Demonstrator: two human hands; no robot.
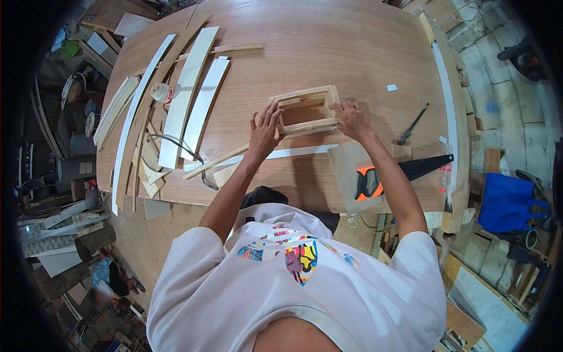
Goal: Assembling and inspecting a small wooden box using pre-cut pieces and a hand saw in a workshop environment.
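A small open rectangular wooden box frame (308, 125) sits on the brown wooden table (328, 47), made of pale strips, with the tabletop visible through its middle. My left hand (266, 130) grips its left end, fingers curled over the edge. At the opposite end my right hand (353, 121) has its fingers bent over the right side piece. Just below my left hand, a thin wooden strip (217, 161) slants toward the near edge. A handsaw (423, 168) with an orange and black handle lies under and beside my right forearm, partly over a thin flat board (343, 167).
Long white-faced boards (190, 97) and wooden strips lie on the table's left, with a clear plastic jar (161, 92) among them. A dark slim tool (413, 123) and a small white piece (392, 88) are at right. A blue bag (507, 202) stands beyond; a person (108, 281) is at lower left.
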